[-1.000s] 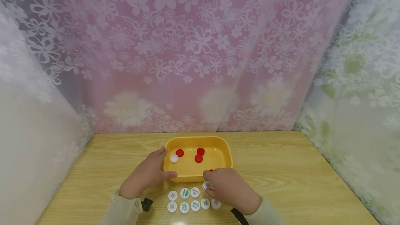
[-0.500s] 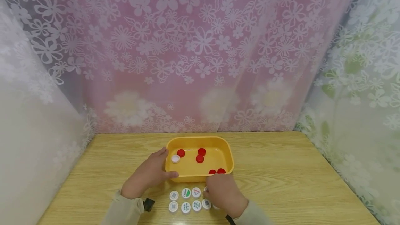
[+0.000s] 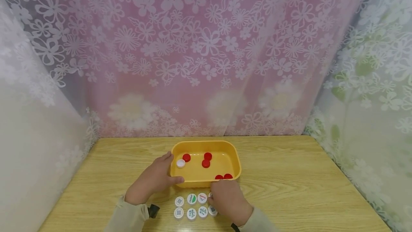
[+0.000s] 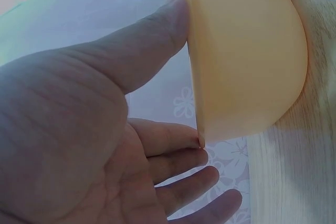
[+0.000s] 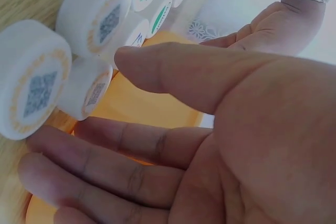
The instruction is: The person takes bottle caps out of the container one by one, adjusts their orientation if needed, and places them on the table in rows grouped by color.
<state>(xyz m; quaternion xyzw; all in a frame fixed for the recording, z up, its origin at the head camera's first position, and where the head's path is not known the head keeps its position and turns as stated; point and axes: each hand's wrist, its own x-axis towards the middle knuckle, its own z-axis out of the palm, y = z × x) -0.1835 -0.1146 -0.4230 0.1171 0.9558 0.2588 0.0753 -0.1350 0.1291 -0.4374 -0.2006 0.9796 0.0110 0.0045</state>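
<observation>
A yellow plastic tray (image 3: pixel 196 184) stands on the table, with my left hand (image 3: pixel 154 179) at its left end. Thumb and index fingertips rest against its rim, as the left wrist view shows; the other fingers are spread and straight. Just in front of the tray, my right hand (image 3: pixel 229 200) reaches over the right end of two rows of white bottle caps (image 3: pixel 191 213). In the right wrist view its fingers (image 5: pixel 105 135) are extended and touch the edges of the nearest caps, the thumb tip beside a cap with a square code (image 5: pixel 94 94). My right hand hides some caps from the head view.
Inside the tray lie several red bottle caps (image 3: pixel 206 163) and one white cap (image 3: pixel 181 163). Two red caps (image 3: pixel 227 176) are at its front right. The wooden table (image 3: pixel 283 178) is enclosed by a pink floral curtain (image 3: pixel 193 63) behind and pale curtains at both sides.
My right hand has drawn back from the tray's front rim and shifted slightly left over the white caps, uncovering red caps in the tray. The left hand stays on the tray.
</observation>
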